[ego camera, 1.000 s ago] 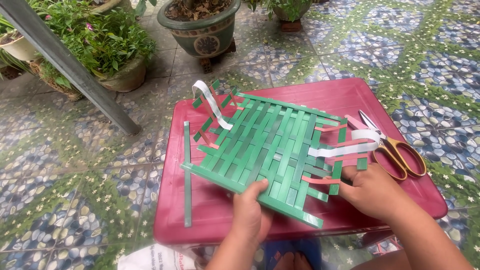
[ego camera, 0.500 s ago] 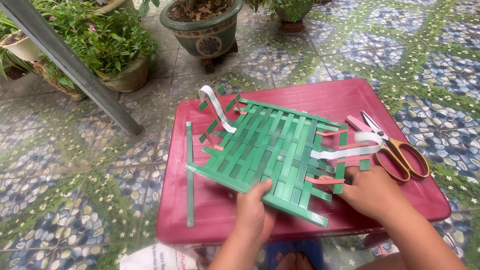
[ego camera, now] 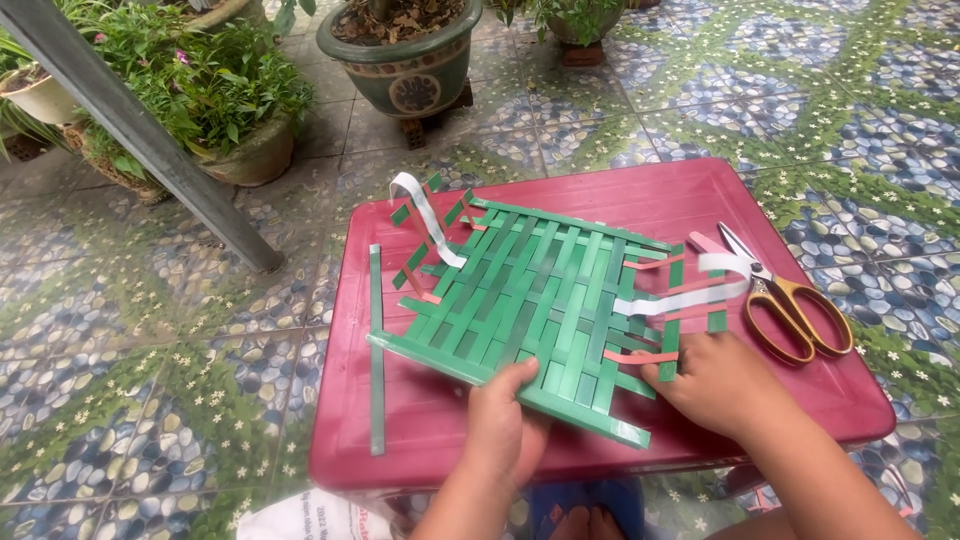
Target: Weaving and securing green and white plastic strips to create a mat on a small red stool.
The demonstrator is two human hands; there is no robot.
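A woven mat (ego camera: 535,300) of flat green strips lies on a dark red plastic counter (ego camera: 700,195), seen from above by the person working on it. The mat is roughly rectangular and sits near the middle of the counter, tilted so its long edges run from upper left to lower right. Its strips cross over and under each other in a checker pattern, and loose ends stick out along the sides (some of these ends are pinkish orange rather than green). A thicker green strip forms the near edge.

The left hand (ego camera: 505,425) grips that near edge, thumb on top and fingers curled under, closed on the mat. The right hand (ego camera: 715,385) rests on the mat's right edge, fingers bent and pressing down on the strip ends there; whether it pinches a strip cannot be told.

A single long green strip (ego camera: 376,345) lies apart on the left side of the counter, running toward the viewer. A white strip (ego camera: 425,215) curls up at the mat's far left corner, and another white strip (ego camera: 680,297) trails off its right side. Scissors (ego camera: 785,300) with orange handles lie on the counter just right of the mat. Beyond the counter are a pebble-patterned tile floor (ego camera: 150,380), potted plants (ego camera: 200,90) and a slanted grey post (ego camera: 150,140).
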